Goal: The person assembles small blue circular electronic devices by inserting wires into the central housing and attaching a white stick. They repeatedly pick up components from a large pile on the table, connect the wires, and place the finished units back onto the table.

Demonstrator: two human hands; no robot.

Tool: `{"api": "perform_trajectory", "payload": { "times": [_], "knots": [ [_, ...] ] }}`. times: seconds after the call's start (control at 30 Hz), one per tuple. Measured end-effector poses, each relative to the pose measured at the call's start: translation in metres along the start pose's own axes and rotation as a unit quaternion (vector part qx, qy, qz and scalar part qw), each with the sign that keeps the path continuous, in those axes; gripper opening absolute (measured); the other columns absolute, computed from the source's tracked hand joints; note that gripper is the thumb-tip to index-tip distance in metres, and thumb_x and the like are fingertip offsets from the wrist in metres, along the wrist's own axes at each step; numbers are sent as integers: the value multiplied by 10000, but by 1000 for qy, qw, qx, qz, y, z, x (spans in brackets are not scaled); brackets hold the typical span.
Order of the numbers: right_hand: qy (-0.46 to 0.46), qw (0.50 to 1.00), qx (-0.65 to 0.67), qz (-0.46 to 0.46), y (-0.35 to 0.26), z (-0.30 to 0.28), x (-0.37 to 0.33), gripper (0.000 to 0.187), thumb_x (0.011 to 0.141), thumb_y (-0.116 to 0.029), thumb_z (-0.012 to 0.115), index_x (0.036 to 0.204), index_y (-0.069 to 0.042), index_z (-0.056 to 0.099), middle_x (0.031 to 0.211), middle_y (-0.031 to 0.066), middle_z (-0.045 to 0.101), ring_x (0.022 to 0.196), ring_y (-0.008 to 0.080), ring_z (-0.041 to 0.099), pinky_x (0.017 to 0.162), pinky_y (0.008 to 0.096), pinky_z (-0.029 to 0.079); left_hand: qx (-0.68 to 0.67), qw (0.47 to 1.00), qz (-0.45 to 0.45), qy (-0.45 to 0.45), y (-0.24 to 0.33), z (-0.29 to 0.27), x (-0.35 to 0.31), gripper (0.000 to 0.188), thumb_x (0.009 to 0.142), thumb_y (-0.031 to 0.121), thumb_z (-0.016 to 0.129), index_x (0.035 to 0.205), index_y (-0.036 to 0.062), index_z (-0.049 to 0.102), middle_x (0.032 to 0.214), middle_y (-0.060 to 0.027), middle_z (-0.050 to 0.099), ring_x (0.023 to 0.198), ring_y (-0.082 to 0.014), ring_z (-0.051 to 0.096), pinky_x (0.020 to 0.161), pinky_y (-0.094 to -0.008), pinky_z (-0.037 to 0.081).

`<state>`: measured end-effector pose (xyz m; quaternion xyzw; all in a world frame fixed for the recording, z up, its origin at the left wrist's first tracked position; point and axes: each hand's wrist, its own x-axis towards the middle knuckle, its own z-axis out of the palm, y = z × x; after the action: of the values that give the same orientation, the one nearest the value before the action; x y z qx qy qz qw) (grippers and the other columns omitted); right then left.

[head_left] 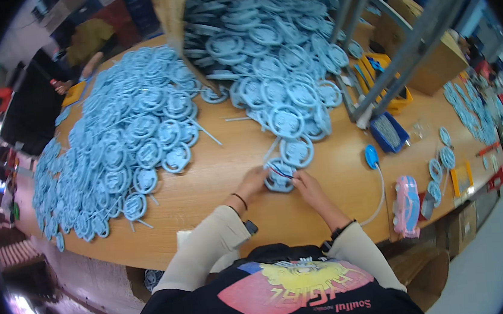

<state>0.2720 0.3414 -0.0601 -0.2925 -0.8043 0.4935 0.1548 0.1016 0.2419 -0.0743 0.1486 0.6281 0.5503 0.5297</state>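
Together, both hands are at a pale-blue round part (pixel 278 184) near the middle of the wooden table (pixel 218 184): the left hand (pixel 257 181) has its fingers closed on the left edge, and the right hand (pixel 306 188) pinches a thin dark wire (pixel 281 173) at the right side, though I cannot tell whether it also grips the rim. Just beyond lies another round part (pixel 296 152), at the near end of the far heap (pixel 279 63), while a broad heap (pixel 133 126) spreads to the left. Right of the hands stand a blue bin (pixel 389 133) and, nearer, a pink-and-blue toy car (pixel 406 207).
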Motion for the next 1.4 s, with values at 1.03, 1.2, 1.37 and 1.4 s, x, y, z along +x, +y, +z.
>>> {"api": "perform_trajectory", "payload": {
  "times": [1.03, 1.2, 1.37, 1.4],
  "knots": [
    [-175, 981, 83, -30, -93, -21, -42, 96, 793, -95, 550, 809, -6, 580, 624, 68, 590, 571, 130, 573, 533, 268, 441, -150, 985, 68, -52, 27, -42, -138, 277, 900, 210, 491, 1084, 6, 525, 960, -48, 585, 869, -135, 576, 798, -306, 490],
    [-173, 982, 50, -62, -100, -19, -45, 90, 784, -96, 565, 782, -7, 568, 632, 77, 595, 557, 145, 586, 523, 278, 450, -191, 971, 79, -124, 22, -45, -142, 352, 918, 277, 439, 1146, 10, 475, 1080, -86, 557, 977, -185, 556, 871, -339, 460],
    [-167, 980, 102, -40, -99, -14, -49, 93, 798, -100, 563, 814, -9, 561, 631, 58, 584, 568, 120, 563, 530, 261, 433, -322, 935, 28, -143, 28, -23, -144, 431, 928, 368, 362, 1223, 57, 410, 1182, -115, 512, 1071, -240, 517, 909, -391, 437],
    [-172, 980, 94, -36, -100, -14, -51, 90, 806, -98, 563, 828, -11, 558, 632, 46, 577, 574, 106, 550, 533, 251, 425, -349, 926, 24, -140, 23, -22, -142, 431, 928, 373, 356, 1226, 65, 409, 1183, -117, 512, 1075, -242, 514, 910, -400, 435]
  ]
}}
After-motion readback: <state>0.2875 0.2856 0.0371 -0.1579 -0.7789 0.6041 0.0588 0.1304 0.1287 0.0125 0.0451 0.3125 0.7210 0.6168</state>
